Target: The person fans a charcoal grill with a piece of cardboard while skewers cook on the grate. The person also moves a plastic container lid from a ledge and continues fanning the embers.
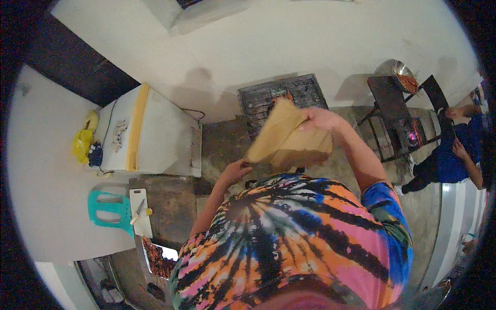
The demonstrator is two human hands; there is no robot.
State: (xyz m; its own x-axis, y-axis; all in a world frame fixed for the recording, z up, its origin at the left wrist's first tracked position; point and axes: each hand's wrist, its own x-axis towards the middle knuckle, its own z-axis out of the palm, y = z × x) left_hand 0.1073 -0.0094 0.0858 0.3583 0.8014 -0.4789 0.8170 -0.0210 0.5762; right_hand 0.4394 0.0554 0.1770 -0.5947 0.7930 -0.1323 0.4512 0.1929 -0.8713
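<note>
A creased sheet of brown cardboard [306, 143], blurred at its edges, is spread in front of my body. My right hand [316, 118] grips its upper right part, the arm bent inward. At the lower left corner of the sheet, the fingers of my left hand [235, 170] are closed on its edge. Beyond the cardboard stands a dark charcoal grill [255, 99], its bed greyish black with an orange glow near the middle. The top of the cardboard overlaps that glow and hides part of the grill.
A white chest freezer [166, 131] stands left. Below it, a dark table [170, 209] carries a white cutting board [141, 228] with a knife [138, 211], and a tray of skewered meat [157, 259]. Right, a person in blue [461, 151] is beside another grill [391, 104] with a metal bowl [391, 68].
</note>
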